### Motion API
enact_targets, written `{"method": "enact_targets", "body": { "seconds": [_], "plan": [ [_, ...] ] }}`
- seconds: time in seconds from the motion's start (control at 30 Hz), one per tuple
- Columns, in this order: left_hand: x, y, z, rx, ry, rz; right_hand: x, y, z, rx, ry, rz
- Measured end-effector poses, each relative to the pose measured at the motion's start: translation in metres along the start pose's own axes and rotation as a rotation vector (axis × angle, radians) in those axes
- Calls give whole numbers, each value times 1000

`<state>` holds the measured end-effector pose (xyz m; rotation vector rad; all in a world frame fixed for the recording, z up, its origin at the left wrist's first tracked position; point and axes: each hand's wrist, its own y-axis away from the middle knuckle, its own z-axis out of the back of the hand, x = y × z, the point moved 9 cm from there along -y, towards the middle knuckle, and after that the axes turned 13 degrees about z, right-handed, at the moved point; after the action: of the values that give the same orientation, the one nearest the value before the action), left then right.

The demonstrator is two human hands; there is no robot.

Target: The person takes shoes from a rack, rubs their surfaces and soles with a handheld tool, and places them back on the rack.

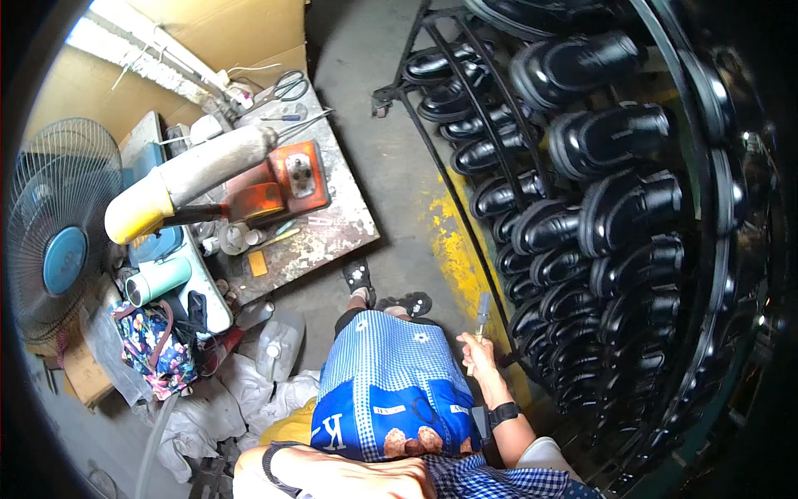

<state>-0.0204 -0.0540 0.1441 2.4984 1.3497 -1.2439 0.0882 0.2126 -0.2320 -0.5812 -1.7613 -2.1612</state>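
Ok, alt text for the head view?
The person's right hand holds a slim tool near rows of glossy black shoes; the left hand is at the lower edge by a blue apron. At left are a cluttered workbench and a fan.

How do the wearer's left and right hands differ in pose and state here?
The right hand grips a slim brush-like tool; nothing held shows in the left hand. The right hand reaches out beside the apron, while the left hand lies across the body near the picture's lower edge. Both wrists wear dark bands.
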Motion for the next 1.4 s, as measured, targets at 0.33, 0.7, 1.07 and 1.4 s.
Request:
{"method": "enact_targets", "body": {
  "seconds": [0.33,0.7,1.07,1.4],
  "plan": [
    [-12,30,41,28,133,-58,34,-35,-62,19,73,44],
    [27,8,87,105,-146,167,108,-196,-42,-165,89,250],
    [292,112,229,-1056,67,899,117,-300,-64,-90,167,464],
    [384,391,296,-1999,82,825,-130,-282,57,-105,415,-50]
  ]
}}
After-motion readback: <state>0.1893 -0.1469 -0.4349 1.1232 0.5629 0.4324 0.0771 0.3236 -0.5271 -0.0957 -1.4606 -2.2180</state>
